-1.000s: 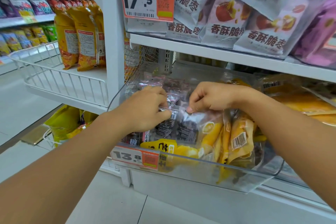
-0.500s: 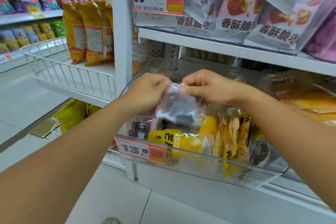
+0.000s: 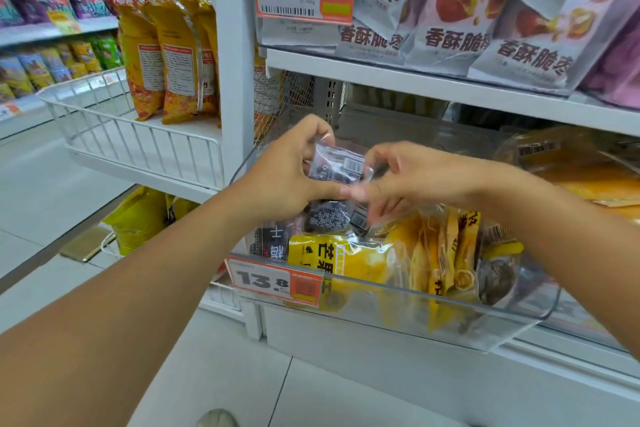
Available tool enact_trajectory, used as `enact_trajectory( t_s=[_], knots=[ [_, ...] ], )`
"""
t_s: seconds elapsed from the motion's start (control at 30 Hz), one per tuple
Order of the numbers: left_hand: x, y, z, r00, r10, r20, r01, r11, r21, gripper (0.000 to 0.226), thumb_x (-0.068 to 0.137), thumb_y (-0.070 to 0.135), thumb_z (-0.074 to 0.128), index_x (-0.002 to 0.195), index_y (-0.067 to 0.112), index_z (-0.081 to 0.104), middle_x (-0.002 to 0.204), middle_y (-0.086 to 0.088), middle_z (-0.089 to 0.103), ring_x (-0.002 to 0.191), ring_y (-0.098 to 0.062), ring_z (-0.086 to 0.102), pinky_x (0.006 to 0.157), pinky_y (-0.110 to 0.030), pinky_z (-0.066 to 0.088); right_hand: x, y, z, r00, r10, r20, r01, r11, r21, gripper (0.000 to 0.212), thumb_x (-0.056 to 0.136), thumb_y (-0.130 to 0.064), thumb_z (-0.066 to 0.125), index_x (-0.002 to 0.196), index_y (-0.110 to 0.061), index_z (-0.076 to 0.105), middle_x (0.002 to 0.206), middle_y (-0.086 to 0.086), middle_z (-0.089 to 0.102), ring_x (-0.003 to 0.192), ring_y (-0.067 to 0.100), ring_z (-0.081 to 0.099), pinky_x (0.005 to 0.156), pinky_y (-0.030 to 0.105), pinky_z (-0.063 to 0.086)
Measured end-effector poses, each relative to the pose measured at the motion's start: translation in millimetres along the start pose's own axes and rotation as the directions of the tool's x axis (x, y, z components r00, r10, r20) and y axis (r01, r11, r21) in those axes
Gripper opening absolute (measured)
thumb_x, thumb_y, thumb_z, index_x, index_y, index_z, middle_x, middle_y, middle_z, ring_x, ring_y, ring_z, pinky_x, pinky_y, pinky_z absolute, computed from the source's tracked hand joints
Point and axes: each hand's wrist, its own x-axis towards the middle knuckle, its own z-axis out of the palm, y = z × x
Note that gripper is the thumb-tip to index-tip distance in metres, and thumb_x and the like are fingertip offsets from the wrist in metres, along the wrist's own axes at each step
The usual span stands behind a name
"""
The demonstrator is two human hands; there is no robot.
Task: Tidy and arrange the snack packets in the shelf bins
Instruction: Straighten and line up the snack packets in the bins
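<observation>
The left hand (image 3: 292, 177) grips a small clear plastic packet with dark contents (image 3: 337, 166), with fingers curled over its top edge and the thumb under it. The right hand (image 3: 398, 177), at 3 o'clock from the packet, has bent fingers at the packet's right edge; I cannot tell if it really pinches it, because the fingertips are blurred. The packet is held above the left part of the clear plastic shelf bin (image 3: 450, 308). In the bin, at 6 o'clock from the packet, lie more dark packets (image 3: 327, 218) and yellow snack packets (image 3: 346, 255). An orange and white price tag reading 13.8 (image 3: 275, 279) sits on the bin's front rim. At 12 o'clock, white packets with red fruit pictures (image 3: 450, 21) stand on the upper shelf.
</observation>
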Motion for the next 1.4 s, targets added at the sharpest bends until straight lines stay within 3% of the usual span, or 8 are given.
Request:
enact_trajectory(
  t_s=[0.1, 0.27, 0.4, 0.63, 0.87, 1.1, 1.27, 1.4],
  knots=[
    [-2.9, 0.5, -2.5, 0.999, -0.031, -0.007, 0.030, 0.998, -0.060, 0.050, 0.081, 0.008, 0.081, 0.107, 0.011, 0.038, 0.050, 0.023, 0.055, 0.047, 0.003, 0.048, 0.051, -0.012, 0.039, -13.0, 9.6, 3.3, 0.967, 0.138, 0.214, -0.061, 0.942, -0.329, 0.050, 0.069, -0.040, 0.087, 0.106, -0.015, 0.065, 0.090, -0.003, 0.077, 0.088, 0.013, 0.072, 0.088, 0.035, 0.055],
    [-2.9, -1.8, 2.0, 0.999, -0.026, -0.047, 0.025, 1.000, -0.011, 0.050, 0.082, 0.022, 0.081, 0.108, 0.019, 0.039, 0.050, 0.012, 0.048, 0.051, -0.006, 0.037, 0.048, -0.023, 0.038, -14.3, 5.2, 37.2, 0.995, 0.006, 0.098, 0.080, 0.525, -0.847, 0.053, 0.075, -0.059, 0.076, 0.064, -0.012, 0.054, 0.060, 0.003, 0.056, 0.061, 0.021, 0.052, 0.059, 0.034, 0.045],
    [-6.3, 7.0, 4.7, 0.999, 0.051, -0.001, -0.051, 0.997, 0.051, 0.048, 0.080, 0.017, 0.082, 0.106, 0.015, 0.041, 0.053, 0.019, 0.052, 0.046, -0.005, 0.038, 0.048, -0.014, 0.032, -41.4, -12.1, -4.1, 0.965, 0.218, 0.147, 0.001, 0.555, -0.832, 0.038, 0.080, -0.045, 0.078, 0.063, -0.016, 0.061, 0.059, -0.001, 0.057, 0.058, 0.016, 0.050, 0.060, 0.031, 0.046],
    [0.5, 4.7, 31.1, 0.990, 0.068, 0.120, -0.097, 0.962, 0.254, 0.031, 0.080, 0.003, 0.075, 0.083, 0.018, 0.047, 0.060, 0.003, 0.055, 0.054, -0.009, 0.048, 0.052, -0.029, 0.036, -75.5, 18.4, -27.5, 0.993, 0.023, 0.112, 0.060, 0.730, -0.681, 0.027, 0.076, -0.038, 0.084, 0.065, -0.017, 0.071, 0.071, -0.014, 0.059, 0.070, 0.006, 0.058, 0.062, 0.020, 0.042],
    [0.1, 13.2, 21.6, 0.971, -0.082, 0.226, -0.083, 0.769, 0.633, 0.056, 0.058, 0.035, 0.095, 0.086, 0.030, 0.048, 0.097, 0.012, 0.047, 0.089, -0.016, 0.047, 0.071, -0.036, 0.041, -71.1, 19.7, 0.5, 0.982, 0.095, 0.165, 0.094, 0.512, -0.854, 0.017, 0.071, -0.034, 0.071, 0.065, -0.026, 0.057, 0.071, 0.004, 0.059, 0.063, 0.023, 0.055, 0.058, 0.045, 0.052],
    [2.2, 11.4, 14.2, 0.967, -0.055, 0.250, -0.144, 0.689, 0.710, 0.073, 0.053, 0.062, 0.088, 0.112, 0.032, 0.057, 0.107, 0.014, 0.052, 0.103, -0.014, 0.050, 0.081, -0.032, 0.039, -41.5, -10.7, -2.2, 0.976, 0.206, 0.071, -0.157, 0.889, -0.430, 0.023, 0.094, -0.021, 0.061, 0.117, -0.019, 0.064, 0.110, 0.007, 0.068, 0.081, 0.011, 0.071, 0.078, 0.044, 0.062],
    [-0.6, 5.6, 6.1, 0.981, -0.010, 0.195, -0.150, 0.600, 0.786, 0.064, 0.052, 0.082, 0.072, 0.086, 0.033, 0.049, 0.099, 0.015, 0.045, 0.095, -0.011, 0.033, 0.076, -0.031, 0.028, -1.6, 9.6, 11.2, 0.999, -0.004, -0.052, -0.043, 0.495, -0.868, 0.059, 0.097, -0.013, 0.053, 0.151, -0.031, 0.036, 0.160, -0.007, 0.027, 0.136, 0.024, 0.045, 0.107, 0.041, 0.043],
    [-2.8, 1.7, 6.2, 0.983, -0.008, 0.186, -0.137, 0.644, 0.753, 0.063, 0.052, 0.082, 0.073, 0.082, 0.030, 0.052, 0.111, 0.013, 0.047, 0.108, -0.013, 0.037, 0.088, -0.035, 0.039, 7.9, 10.2, 11.7, 0.997, 0.051, -0.065, -0.080, 0.412, -0.908, 0.042, 0.094, -0.042, 0.062, 0.133, -0.028, 0.055, 0.143, -0.002, 0.047, 0.114, 0.027, 0.057, 0.088, 0.040, 0.052]
  ],
)
